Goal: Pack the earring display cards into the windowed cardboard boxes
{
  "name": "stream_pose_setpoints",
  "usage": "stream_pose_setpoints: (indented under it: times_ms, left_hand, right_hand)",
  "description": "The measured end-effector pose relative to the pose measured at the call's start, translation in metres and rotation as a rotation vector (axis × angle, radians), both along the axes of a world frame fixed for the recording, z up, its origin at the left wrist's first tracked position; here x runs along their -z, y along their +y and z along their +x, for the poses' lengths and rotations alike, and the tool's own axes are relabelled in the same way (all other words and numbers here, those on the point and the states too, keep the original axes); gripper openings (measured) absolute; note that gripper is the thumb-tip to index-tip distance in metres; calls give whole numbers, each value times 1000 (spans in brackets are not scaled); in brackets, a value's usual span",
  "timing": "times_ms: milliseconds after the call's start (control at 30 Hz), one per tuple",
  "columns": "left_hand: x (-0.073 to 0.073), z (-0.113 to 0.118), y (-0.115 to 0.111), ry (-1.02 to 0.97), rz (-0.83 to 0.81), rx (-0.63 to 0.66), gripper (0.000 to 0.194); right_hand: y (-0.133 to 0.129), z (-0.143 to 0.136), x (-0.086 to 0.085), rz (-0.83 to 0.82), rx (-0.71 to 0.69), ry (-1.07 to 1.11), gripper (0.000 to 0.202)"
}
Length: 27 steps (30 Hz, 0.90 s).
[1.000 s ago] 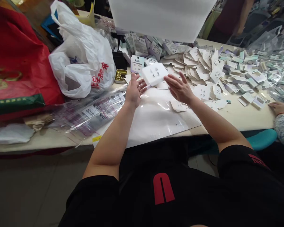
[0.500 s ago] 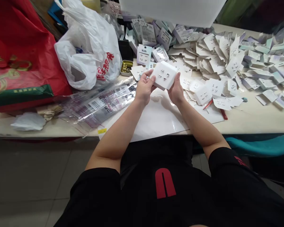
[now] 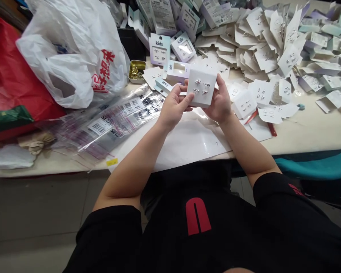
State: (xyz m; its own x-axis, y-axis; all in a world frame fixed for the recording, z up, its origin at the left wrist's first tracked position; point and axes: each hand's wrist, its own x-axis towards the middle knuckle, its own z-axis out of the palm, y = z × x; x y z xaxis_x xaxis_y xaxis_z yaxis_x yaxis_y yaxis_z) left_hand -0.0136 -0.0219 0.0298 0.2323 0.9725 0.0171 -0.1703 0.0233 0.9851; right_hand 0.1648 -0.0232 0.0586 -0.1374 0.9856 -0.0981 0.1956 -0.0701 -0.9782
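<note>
A white earring card (image 3: 201,99) with several small silver earrings on its face is held up over the table, tilted toward me. My left hand (image 3: 174,104) pinches its left edge between thumb and fingers. On the other side, my right hand (image 3: 220,101) grips the right edge, its fingers partly hidden behind the card. Just beyond the hands lie an opened "kids" box (image 3: 177,72) with a window and another small "kids" box (image 3: 163,85). Below the card spreads a white sheet (image 3: 187,144) on the table.
Loose earring cards (image 3: 261,53) are heaped at the back right, beside many folded boxes (image 3: 324,68). Printed plastic bags (image 3: 108,121) lie left, near a white carrier bag (image 3: 74,49) and a small gold tin (image 3: 136,71). Red-handled tweezers (image 3: 272,129) rest on the right.
The earring card has turned more upright in both hands. My view has shifted closer and downward over the table. Both hands still grip the card.
</note>
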Motion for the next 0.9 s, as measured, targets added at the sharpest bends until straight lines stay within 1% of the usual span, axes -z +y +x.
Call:
stream_pose_setpoints:
  times_ms: [133, 233, 300, 367, 433, 500, 567, 700, 767, 900]
  left_hand:
    - [0, 0, -4, 39, 14, 100, 23]
    - [0, 0, -3, 75, 16, 122, 30]
    - [1, 0, -2, 97, 14, 101, 41]
    - [3, 0, 0, 113, 3, 71, 51]
    - [4, 0, 1, 116, -18, 53, 52]
    - [5, 0, 1, 102, -43, 43, 49]
    - [5, 0, 0, 87, -60, 40, 47]
    - [6, 1, 0, 98, -62, 26, 50]
    - [7, 1, 1, 119, -62, 17, 51]
    - [7, -1, 2, 138, -76, 16, 54]
  right_hand:
    - [-7, -3, -6, -4, -72, 130, 98]
    - [-8, -5, -3, 38, -112, 248, 90]
    - [-8, -6, 0, 50, -96, 239, 88]
    - [-8, -7, 3, 35, -50, 152, 92]
    - [-9, -9, 6, 29, -31, 97, 96]
    - [-9, -10, 8, 44, -45, 102, 97]
    - [-9, -10, 9, 68, -76, 155, 93]
    - [-9, -11, 9, 71, -131, 275, 84]
    - [-10, -12, 9, 53, -110, 253, 87]
    - [-11, -13, 10, 2, -22, 140, 96]
